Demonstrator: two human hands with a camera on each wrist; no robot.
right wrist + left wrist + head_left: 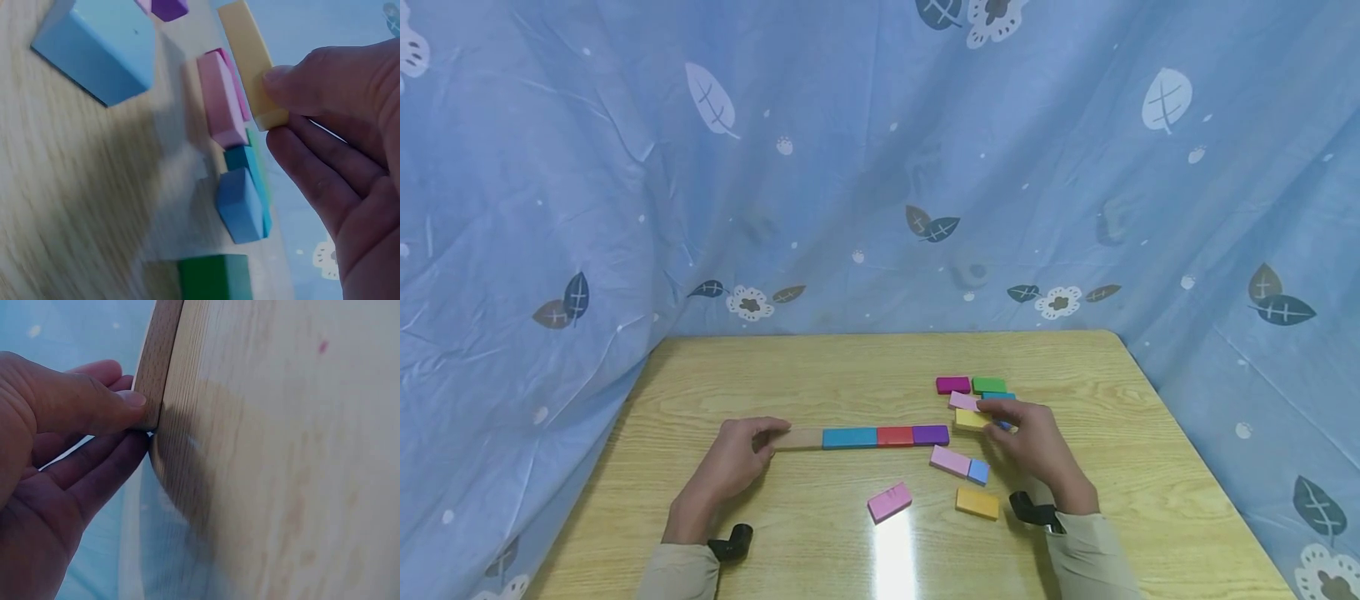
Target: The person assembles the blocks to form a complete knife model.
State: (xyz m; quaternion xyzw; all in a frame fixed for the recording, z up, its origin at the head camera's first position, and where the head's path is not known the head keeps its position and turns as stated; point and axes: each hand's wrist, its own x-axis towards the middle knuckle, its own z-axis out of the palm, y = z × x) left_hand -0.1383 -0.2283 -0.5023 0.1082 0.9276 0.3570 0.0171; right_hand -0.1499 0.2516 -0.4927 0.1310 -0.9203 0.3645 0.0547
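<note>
A straight row lies across the table: a plain wooden block, a teal block, a red block and a purple block. At the row's left end my left hand pinches the wooden block between thumb and fingers. My right hand holds a yellow block by one end, just beyond the purple end of the row. In the right wrist view the yellow block is raised above the table, thumb on one face and fingers below.
Behind the yellow block lie magenta, green, pale pink and teal blocks. Nearer are a pink block touching a small blue one, an orange block and another pink block. A blue curtain surrounds the table.
</note>
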